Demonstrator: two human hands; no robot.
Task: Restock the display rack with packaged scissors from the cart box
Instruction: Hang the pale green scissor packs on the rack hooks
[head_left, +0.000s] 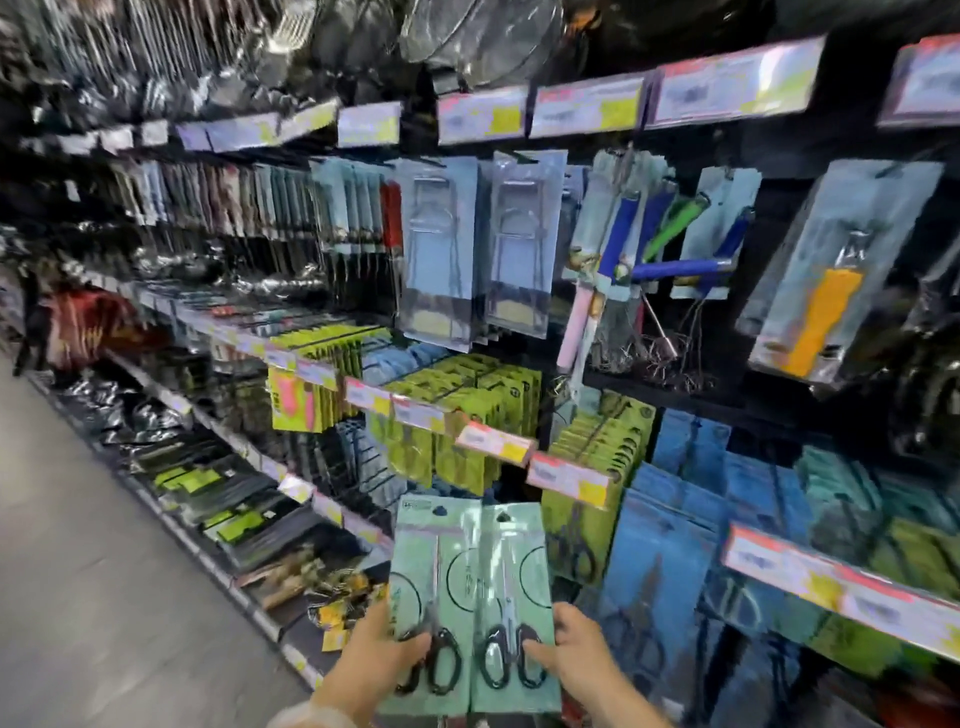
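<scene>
— Both hands grip carded scissors: left hand (382, 657) one pack (434, 603), right hand (569, 652) the other (511, 608), near the display rack (571, 480).
— Light, stiff, slippery; probably best held low by the handles

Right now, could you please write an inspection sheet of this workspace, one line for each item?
Surface: display rack, black, with hooks and price label strips; image is blurred.
Job's things: two mint-green scissors packs, left pack and right pack, side by side, upright, black handles at the bottom.
Clutter: green packages, blue packages and pale blue carded tools hang on the rack.
Hands: left hand holds the left pack at its lower edge; right hand holds the right pack.
Cables: nothing seen.
Surroundings: grey aisle floor on the left; cart box not in view.
</scene>
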